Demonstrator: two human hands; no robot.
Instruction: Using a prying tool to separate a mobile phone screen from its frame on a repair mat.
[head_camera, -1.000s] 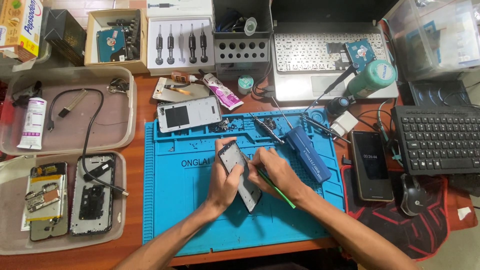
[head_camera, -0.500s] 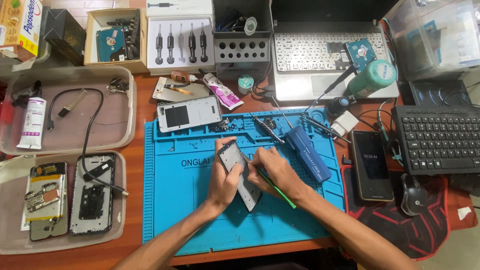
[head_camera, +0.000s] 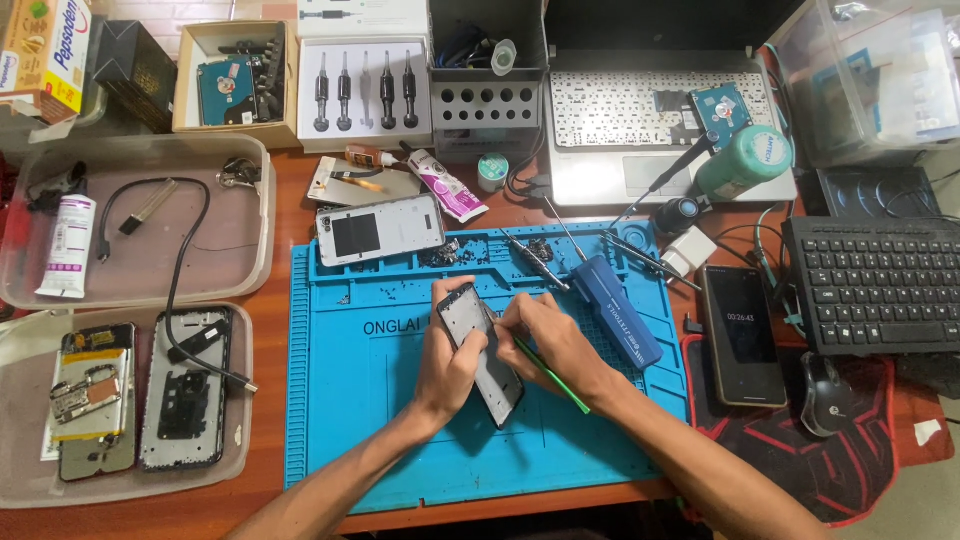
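Your left hand (head_camera: 450, 370) is clamped on the dark phone frame (head_camera: 480, 352) at center of the frame, fingers wrapped along its left edge, holding it tilted over the blue mat (head_camera: 340, 420). Your right hand (head_camera: 545, 345) has fingers pinched together on a thin green tool (head_camera: 552, 376), tip end at the frame's right edge.

That frame looks thin, light and prob. fragile, likely to flex or crack if twisted, so grip by the long edges, not the middle.

Around you: a blue case (head_camera: 615, 310) just right of your right hand, screwdrivers and small loose bits at the mat's top edge, a white back cover (head_camera: 380, 230) upper left of the mat, a black phone (head_camera: 742, 335) to the right. Trays w/ stripped phones sit far left, well apart.
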